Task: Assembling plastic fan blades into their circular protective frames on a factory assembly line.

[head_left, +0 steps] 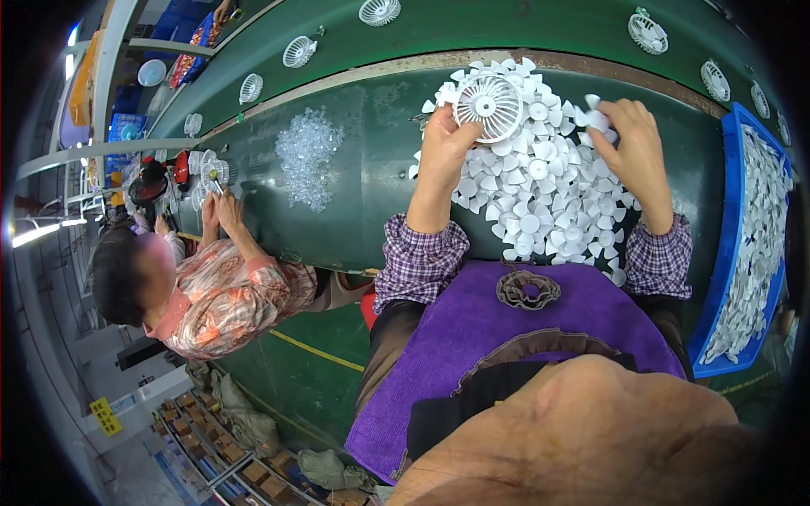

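My left hand (pixel 445 156) is closed on a white round fan housing (pixel 489 108) with radial slats, held up above the far left part of a pile. My right hand (pixel 633 148) pinches a small white fan blade (pixel 596 118) between thumb and fingers, off to the right of the housing and apart from it. Beneath both hands spreads a heap of loose white fan blades (pixel 540 198) on the dark green worktop (pixel 371 194). Some of the heap is hidden behind the housing and my hands.
Right of me stands a blue bin (pixel 717 367) full of white blades. Small clear plastic pieces (pixel 310 160) lie in a pile to the left. Beyond a raised ledge, a green conveyor (pixel 506 34) carries several fan housings (pixel 648 32). A co-worker (pixel 228 295) handles parts at the far left.
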The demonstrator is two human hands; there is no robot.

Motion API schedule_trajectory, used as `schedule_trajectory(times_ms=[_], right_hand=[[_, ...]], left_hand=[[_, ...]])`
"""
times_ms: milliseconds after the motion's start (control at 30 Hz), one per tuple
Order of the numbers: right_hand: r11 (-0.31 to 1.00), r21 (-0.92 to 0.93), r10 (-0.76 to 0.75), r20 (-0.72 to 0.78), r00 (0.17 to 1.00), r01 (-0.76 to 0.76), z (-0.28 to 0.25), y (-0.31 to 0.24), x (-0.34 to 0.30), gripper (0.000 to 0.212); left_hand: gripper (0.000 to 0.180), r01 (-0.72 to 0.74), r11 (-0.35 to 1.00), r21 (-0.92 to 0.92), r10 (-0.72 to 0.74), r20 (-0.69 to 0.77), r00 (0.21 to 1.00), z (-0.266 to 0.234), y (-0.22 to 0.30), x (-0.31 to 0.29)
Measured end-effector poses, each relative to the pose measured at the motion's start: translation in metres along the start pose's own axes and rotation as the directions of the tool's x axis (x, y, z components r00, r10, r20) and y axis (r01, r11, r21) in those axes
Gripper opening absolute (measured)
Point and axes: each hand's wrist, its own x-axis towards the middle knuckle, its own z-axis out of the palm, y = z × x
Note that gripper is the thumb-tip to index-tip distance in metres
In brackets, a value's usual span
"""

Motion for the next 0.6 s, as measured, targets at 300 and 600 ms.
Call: schedule_trajectory(times_ms=[300, 600], right_hand=[[0.947, 0.163, -0.233, -0.253, 0.939, 0.278, 0.043, -0.050, 0.020, 0.035], [0.852, 0.501, -0.102, -0.121, 0.987, 0.149, 0.042, -0.044, 0.014, 0.036]], left_hand=[[0.052, -0.077, 0.996, 0.037, 0.067, 0.227, 0.972, 0.037, -0.004, 0.000], [0.036, -0.149, 0.976, 0.160, 0.136, 0.089, 0.987, 0.034, -0.019, 0.000]])
